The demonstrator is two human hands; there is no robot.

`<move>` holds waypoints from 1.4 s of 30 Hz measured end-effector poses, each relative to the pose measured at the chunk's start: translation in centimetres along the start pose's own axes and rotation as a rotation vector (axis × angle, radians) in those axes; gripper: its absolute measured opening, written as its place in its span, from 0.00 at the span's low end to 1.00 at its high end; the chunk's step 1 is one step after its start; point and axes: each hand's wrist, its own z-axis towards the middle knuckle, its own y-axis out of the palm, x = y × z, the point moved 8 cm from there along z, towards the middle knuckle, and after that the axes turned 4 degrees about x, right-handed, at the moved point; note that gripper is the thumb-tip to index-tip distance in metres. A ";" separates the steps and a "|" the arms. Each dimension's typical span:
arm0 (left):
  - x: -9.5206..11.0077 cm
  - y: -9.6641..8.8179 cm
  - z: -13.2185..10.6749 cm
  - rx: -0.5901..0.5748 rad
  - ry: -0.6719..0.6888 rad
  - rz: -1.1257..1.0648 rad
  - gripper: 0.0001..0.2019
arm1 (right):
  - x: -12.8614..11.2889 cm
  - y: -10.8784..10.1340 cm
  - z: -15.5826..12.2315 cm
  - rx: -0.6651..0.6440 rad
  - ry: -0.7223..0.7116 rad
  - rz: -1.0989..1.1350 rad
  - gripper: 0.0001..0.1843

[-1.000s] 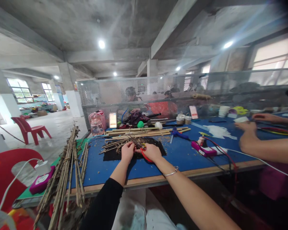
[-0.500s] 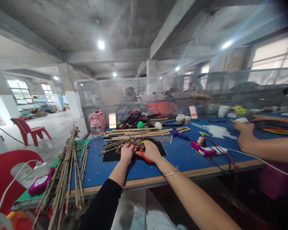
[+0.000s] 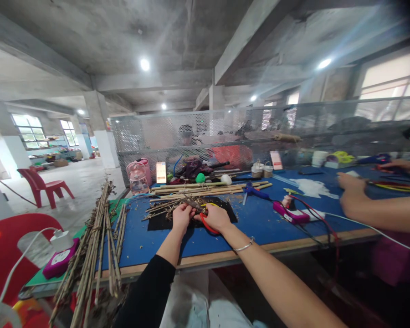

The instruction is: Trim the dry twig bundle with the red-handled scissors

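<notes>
My left hand (image 3: 181, 215) is closed around a thin brown twig (image 3: 191, 203) over a black mat (image 3: 157, 222) on the blue table (image 3: 253, 221). My right hand (image 3: 216, 217) grips red-and-yellow handled cutters (image 3: 207, 224), whose jaws sit at the twig just right of the left hand. More short twigs (image 3: 160, 208) lie in a heap on the mat behind both hands. Long bamboo sticks (image 3: 205, 188) lie across the table beyond them.
A bundle of long sticks (image 3: 95, 246) rests on the table's left end. A pink power strip (image 3: 58, 259) sits at the far left, another pink device (image 3: 291, 214) with wires at right. A co-worker's arms (image 3: 372, 205) reach in from the right. A mesh screen (image 3: 225, 136) backs the table.
My hands stay on the mat with small shifts at the twig. The co-worker's far hand has moved back and to the right.
</notes>
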 end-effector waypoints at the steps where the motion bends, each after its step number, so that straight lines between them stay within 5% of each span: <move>1: 0.0 0.0 0.0 0.001 -0.004 0.003 0.07 | 0.0 0.1 0.0 -0.009 0.002 0.006 0.28; 12: -0.8 0.1 -0.1 0.007 -0.077 0.043 0.03 | -0.7 -0.6 -0.1 0.100 -0.056 -0.048 0.33; 28: -0.8 -0.8 0.5 0.039 -0.016 0.092 0.08 | -0.2 0.0 -0.2 -0.053 0.034 -0.009 0.32; 42: -0.8 -0.9 0.5 0.050 -0.054 0.042 0.09 | 0.3 0.7 0.0 -0.056 0.038 -0.009 0.31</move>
